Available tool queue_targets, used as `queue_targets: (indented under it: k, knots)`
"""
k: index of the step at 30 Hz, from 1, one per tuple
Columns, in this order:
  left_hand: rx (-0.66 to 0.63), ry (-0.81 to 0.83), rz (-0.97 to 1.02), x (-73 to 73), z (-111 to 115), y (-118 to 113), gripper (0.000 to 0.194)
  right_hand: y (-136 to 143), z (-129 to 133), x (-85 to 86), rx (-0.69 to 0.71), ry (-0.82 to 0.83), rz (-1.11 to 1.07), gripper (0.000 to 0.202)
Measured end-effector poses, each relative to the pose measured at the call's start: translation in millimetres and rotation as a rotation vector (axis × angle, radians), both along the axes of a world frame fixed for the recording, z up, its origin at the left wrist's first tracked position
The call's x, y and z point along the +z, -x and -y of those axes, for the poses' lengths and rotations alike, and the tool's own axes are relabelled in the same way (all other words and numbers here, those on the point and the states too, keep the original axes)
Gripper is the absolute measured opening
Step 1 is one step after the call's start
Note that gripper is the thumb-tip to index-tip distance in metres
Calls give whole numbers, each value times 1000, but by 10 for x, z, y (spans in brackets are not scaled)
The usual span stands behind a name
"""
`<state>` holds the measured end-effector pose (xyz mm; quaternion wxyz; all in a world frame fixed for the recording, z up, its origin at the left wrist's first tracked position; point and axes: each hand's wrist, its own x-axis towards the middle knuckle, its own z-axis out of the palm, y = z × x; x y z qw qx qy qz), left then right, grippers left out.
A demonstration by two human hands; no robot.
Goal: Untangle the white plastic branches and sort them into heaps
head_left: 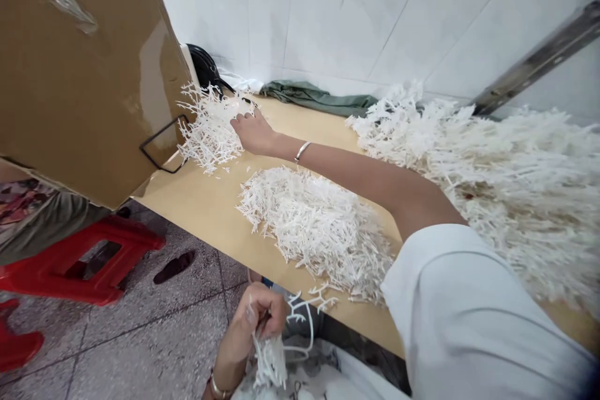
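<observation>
Left hand: at the bottom centre, the left hand is closed around a bundle of white branching strands; the bundle hangs below the fist, and a few forked tips stick out to its right.
Right hand: in the upper left-centre, the right hand reaches in from the right, fingers curled at the edge of a small loose pile; whether it grips any strands, I cannot tell.
Wrists: a silver bangle on the right, another band on the left.
Middle pile: a denser mound of strands lies at the centre, beneath the right forearm in the view.
Large heap: the biggest heap fills the right side.
Table: the piles rest on a tan tabletop.
Cardboard: a brown box with shiny clear tape fills the upper left.
Wall side: white tiles, a dark green cloth, a coiled black cable and, upper right, a slanted metal bar.
Floor: a red stool and a dark shoe, lower left; part of another person shows at the left edge.
Writing: dark marks on the pale clothing at the bottom edge, too cut off to read.
</observation>
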<state>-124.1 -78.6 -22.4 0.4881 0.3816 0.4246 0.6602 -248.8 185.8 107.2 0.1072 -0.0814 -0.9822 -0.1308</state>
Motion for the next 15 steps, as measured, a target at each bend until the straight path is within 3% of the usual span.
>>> queue_targets:
  k: [3, 7, 12, 15]
  knots:
    - [13, 25, -27, 65, 23, 35, 72, -528, 30, -152, 95, -53, 7, 39]
    - [78, -44, -25, 94, 35, 74, 68, -1432, 205, -154, 248, -143, -26, 50]
    - [158, -92, 23, 124, 45, 11, 64, -2409, 436, -255, 308, -6, -87, 32]
    - [182, -107, 60, 198, 31, -33, 63, -2832, 572, -460, 349, 74, -80, 40]
